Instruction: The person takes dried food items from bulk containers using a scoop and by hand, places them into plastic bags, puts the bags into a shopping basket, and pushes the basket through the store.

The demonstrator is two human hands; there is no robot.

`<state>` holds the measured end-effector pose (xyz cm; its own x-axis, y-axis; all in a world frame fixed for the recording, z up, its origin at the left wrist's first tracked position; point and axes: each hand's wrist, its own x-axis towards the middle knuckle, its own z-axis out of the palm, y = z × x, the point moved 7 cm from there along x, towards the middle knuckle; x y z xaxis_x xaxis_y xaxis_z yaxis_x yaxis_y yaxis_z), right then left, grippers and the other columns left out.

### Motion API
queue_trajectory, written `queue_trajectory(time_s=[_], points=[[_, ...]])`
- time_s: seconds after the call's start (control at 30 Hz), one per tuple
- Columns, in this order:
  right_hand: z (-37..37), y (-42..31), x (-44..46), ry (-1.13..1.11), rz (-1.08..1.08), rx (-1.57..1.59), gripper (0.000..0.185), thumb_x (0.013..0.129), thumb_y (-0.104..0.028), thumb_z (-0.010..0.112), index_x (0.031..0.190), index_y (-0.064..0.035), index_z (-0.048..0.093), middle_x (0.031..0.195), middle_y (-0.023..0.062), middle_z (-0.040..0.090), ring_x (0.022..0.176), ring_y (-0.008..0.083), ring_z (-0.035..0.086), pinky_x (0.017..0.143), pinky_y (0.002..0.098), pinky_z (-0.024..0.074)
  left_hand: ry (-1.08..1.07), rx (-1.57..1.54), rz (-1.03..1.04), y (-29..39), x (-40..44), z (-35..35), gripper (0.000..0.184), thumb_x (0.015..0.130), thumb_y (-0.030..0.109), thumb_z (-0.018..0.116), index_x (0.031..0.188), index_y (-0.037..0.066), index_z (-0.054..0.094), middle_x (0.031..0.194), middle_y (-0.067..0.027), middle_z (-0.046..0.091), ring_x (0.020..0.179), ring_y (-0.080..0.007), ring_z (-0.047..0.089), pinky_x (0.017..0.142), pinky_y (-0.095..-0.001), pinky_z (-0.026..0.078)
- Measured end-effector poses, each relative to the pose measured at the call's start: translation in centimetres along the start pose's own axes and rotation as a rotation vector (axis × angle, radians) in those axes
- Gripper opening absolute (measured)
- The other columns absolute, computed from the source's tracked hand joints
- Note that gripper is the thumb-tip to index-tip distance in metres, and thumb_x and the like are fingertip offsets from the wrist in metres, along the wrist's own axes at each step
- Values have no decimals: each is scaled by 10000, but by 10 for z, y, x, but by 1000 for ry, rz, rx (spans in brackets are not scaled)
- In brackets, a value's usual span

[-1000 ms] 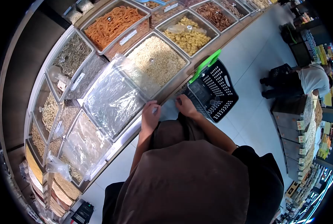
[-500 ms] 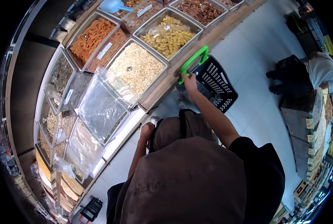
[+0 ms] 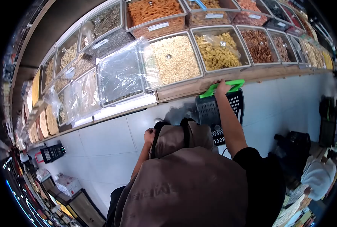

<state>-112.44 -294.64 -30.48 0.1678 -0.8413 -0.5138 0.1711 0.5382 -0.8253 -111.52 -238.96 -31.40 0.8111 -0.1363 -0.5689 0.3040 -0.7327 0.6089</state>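
Note:
My right hand (image 3: 222, 89) is closed around the green handle (image 3: 236, 83) of a dark shopping basket (image 3: 208, 109). The basket hangs by the wooden front edge of the bulk-food stand, its perforated side partly hidden by my forearm. My left hand (image 3: 149, 136) is curled shut beside the brown fabric (image 3: 172, 142) with black straps on my body; what its fingers hold, if anything, is hidden. Nearest ahead is a bin of pale flakes (image 3: 176, 60), with a bin of yellow pieces (image 3: 221, 53) on its right.
Clear plastic sheeting (image 3: 119, 72) covers a bin left of the flakes. Orange strips (image 3: 153, 9) and dark reddish pieces (image 3: 257, 45) fill other bins. Another person (image 3: 318, 176) stands at the right. A black basket (image 3: 52, 153) sits on the floor at the left.
My view has turned rightward along the stand, so the bins now run more level across it. The basket has moved along in my right hand; my left hand stays curled by my body.

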Motion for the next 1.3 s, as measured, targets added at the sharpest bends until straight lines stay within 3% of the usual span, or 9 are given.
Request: queue_trajectory(time_s=[0.1, 0.2, 0.3, 0.4, 0.6, 0.83, 0.9, 1.13, 1.3], points=[[-4, 12, 10, -74, 56, 95, 255, 897, 27, 499, 1120, 22, 373, 720, 137, 546, 538, 222, 561, 500, 382, 473, 57, 37, -80, -7, 7, 6, 245, 883, 240, 646, 1003, 48, 740, 948, -161, 745, 908, -295, 720, 846, -375, 544], [-4, -2, -16, -75, 46, 29, 134, 867, 41, 521, 904, 3, 399, 691, 116, 528, 525, 221, 531, 498, 369, 462, 80, 14, -43, 2, 7, 2, 265, 881, 269, 636, 976, 46, 743, 904, -152, 746, 874, -281, 721, 809, -374, 543], [-10, -13, -37, -21, -57, -75, 137, 855, 6, 553, 838, 13, 417, 674, 104, 524, 531, 222, 532, 501, 365, 455, 60, -25, -44, 1, -7, 8, 273, 878, 275, 626, 965, 45, 745, 865, -140, 745, 843, -261, 721, 788, -366, 542], [-26, -3, -36, 4, -120, -173, 175, 862, -103, 603, 870, 5, 466, 677, 106, 560, 542, 213, 538, 505, 361, 449, -6, -123, -77, -18, -3, 17, 270, 871, 262, 615, 953, 46, 754, 858, -125, 751, 827, -229, 719, 788, -346, 545], [-58, 21, -67, -126, 61, -184, 258, 968, -264, 602, 1000, -54, 456, 655, 100, 544, 472, 217, 515, 453, 386, 462, -71, -16, -61, -58, -19, 23, 260, 852, 265, 644, 939, 46, 755, 908, -157, 749, 879, -269, 727, 820, -347, 550], [-114, 47, -128, -124, 138, -227, 121, 910, -147, 563, 923, -52, 490, 599, 77, 518, 422, 201, 481, 413, 359, 426, -93, -74, -53, -127, -58, 28, 256, 863, 266, 645, 927, 41, 749, 873, -164, 746, 842, -283, 730, 788, -366, 555], [-124, 39, -147, -216, -3, -346, 62, 851, -61, 526, 885, -20, 493, 594, 72, 509, 416, 176, 469, 397, 341, 395, -148, -68, -17, -163, -65, 42, 274, 870, 278, 637, 944, 40, 749, 878, -165, 747, 842, -288, 730, 793, -373, 554], [-180, 40, -185, -289, -41, -417, 67, 838, -65, 510, 780, -37, 531, 585, 56, 518, 379, 158, 434, 363, 298, 350, -217, 91, -134, -263, -104, 60, 385, 791, 455, 715, 955, 112, 770, 997, -189, 737, 992, -333, 708, 871, -390, 555], [-217, 41, -219, -310, -48, -546, 84, 857, -81, 518, 820, -24, 567, 602, 50, 537, 400, 142, 451, 375, 294, 363, -278, 130, -159, -272, -141, 65, 432, 732, 489, 735, 962, 125, 771, 1036, -198, 728, 1036, -367, 686, 908, -415, 548]])
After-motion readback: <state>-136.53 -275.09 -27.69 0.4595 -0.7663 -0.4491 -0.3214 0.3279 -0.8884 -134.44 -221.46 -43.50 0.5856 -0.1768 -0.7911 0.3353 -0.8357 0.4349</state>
